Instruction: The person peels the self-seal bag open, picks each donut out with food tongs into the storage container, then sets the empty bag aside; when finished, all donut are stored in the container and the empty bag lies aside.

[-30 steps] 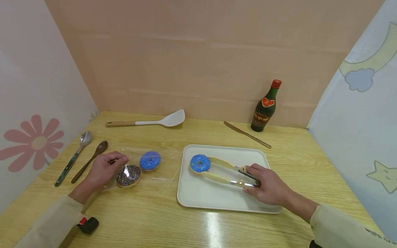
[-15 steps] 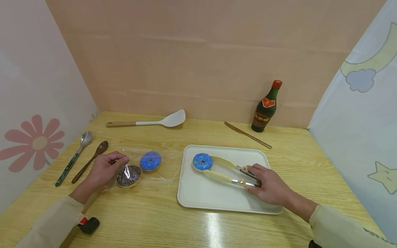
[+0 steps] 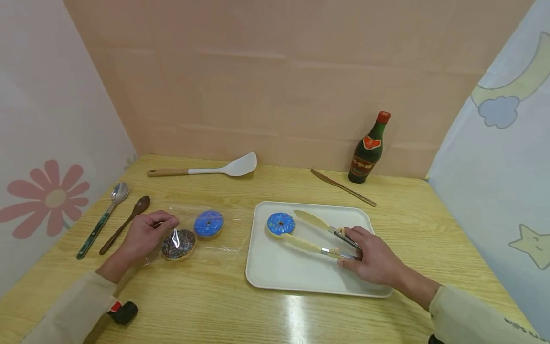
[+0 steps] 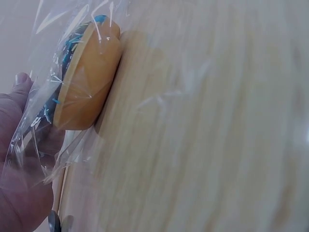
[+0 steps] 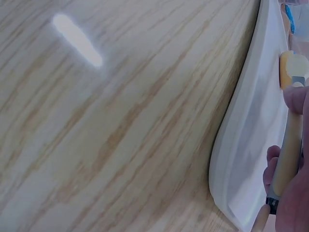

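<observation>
A blue-iced donut (image 3: 281, 223) lies at the back left of the white tray (image 3: 301, 277). My right hand (image 3: 349, 244) grips cream-tipped metal tongs (image 3: 318, 233) by their handle; their tips stand spread apart, one beside the donut and one behind it. My left hand (image 3: 168, 223) pinches the edge of a clear plastic bag (image 3: 227, 239) lying on the table. In the bag are a chocolate sprinkled donut (image 3: 178, 244) and a second blue donut (image 3: 208, 223). The left wrist view shows the chocolate donut (image 4: 87, 77) under the plastic, by my left hand (image 4: 19, 159). The right wrist view shows the tray rim (image 5: 231, 145) and the tongs handle (image 5: 285, 159).
A metal spoon (image 3: 103, 217) and a wooden spoon (image 3: 126, 222) lie left of my left hand. A white spatula (image 3: 215, 168), a knife (image 3: 342, 187) and a dark bottle (image 3: 368, 149) stand along the back. A small black and red object (image 3: 123, 311) sits near the front left edge.
The tongs shifted the blue donut slightly right and back on the tray, then their tips spread apart and let it go. My left hand has stayed in place.
</observation>
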Tool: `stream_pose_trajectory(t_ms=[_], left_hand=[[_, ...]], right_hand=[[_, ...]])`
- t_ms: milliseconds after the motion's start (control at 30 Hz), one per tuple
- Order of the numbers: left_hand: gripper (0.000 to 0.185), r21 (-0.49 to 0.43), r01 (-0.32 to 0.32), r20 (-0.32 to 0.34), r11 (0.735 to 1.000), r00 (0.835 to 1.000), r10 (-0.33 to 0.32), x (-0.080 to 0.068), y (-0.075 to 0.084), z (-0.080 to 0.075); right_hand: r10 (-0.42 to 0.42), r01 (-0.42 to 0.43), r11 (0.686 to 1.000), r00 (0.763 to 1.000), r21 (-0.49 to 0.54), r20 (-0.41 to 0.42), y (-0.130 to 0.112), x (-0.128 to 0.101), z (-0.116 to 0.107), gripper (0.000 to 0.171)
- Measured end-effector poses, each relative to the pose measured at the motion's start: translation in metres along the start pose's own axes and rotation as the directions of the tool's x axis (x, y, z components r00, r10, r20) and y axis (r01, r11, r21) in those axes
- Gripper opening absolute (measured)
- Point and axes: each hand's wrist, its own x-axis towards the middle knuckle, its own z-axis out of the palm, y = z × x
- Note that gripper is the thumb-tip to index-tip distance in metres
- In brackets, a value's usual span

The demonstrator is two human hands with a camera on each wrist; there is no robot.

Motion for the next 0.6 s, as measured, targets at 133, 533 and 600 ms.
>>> stream_pose_trajectory(t_ms=[133, 533, 600], left_hand=[[0.008, 0.002, -0.004, -0.004, 1.000, 1.000, 0.004, 0.000, 0.000, 0.000], [0.008, 0.004, 0.000, -0.005, 1.000, 1.000, 0.000, -0.001, -0.002, 0.000], [0.008, 0.005, -0.002, -0.005, 1.000, 1.000, 0.002, 0.000, -0.002, 0.000]], right_hand=[[0.000, 0.000, 1.000, 0.999, 0.008, -0.042, -0.004, 0.002, 0.001, 0.063], [-0.066, 0.064, 0.987, 0.998, 0.147, 0.005, -0.047, 0.015, 0.017, 0.044], [-0.087, 0.083, 0.986, 0.996, 0.143, 0.024, -0.053, 0.018, 0.021, 0.043]])
